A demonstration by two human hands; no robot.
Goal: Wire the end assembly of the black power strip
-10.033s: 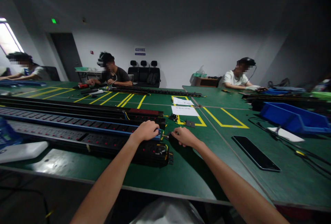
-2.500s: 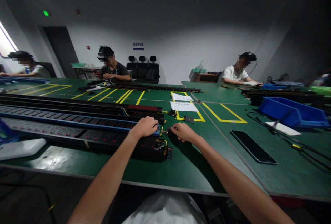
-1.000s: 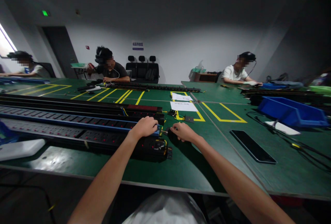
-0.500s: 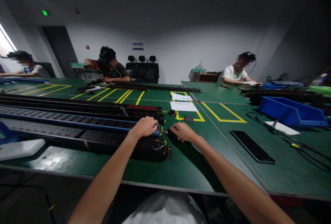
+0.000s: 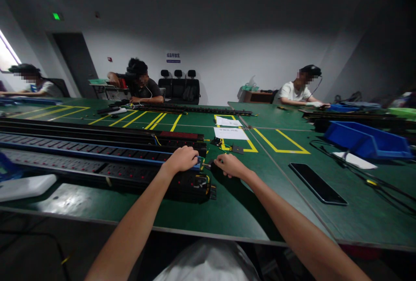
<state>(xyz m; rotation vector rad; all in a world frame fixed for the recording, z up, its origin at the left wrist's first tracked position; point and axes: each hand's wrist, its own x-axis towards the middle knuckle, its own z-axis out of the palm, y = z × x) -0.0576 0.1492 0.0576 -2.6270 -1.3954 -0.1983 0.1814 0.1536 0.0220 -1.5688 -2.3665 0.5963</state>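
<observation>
My left hand (image 5: 183, 159) is closed over the right end of a long power strip with a blue edge (image 5: 123, 156), which lies among other strips. Thin yellow and green wires (image 5: 203, 164) come out of that end. Just to the right, my right hand (image 5: 230, 165) pinches a small black piece (image 5: 212, 163) at the wire ends; its exact kind is hidden by the fingers. Nearer to me lies a black power strip (image 5: 136, 175) with red dots along its face, its open end (image 5: 208, 185) showing wires. Farther back are more dark strips (image 5: 182, 135).
Papers (image 5: 230, 133) and small black parts (image 5: 238, 149) lie beyond my hands on the green table (image 5: 260, 224). At the right are a phone (image 5: 316, 183), cables (image 5: 357, 172) and a blue bin (image 5: 367, 140). A white object (image 5: 29, 188) lies left. Several people sit across the table.
Both my hands stay almost where they were, with hardly any visible motion. Across the table, a person's raised arm with a red tool has shifted slightly.
</observation>
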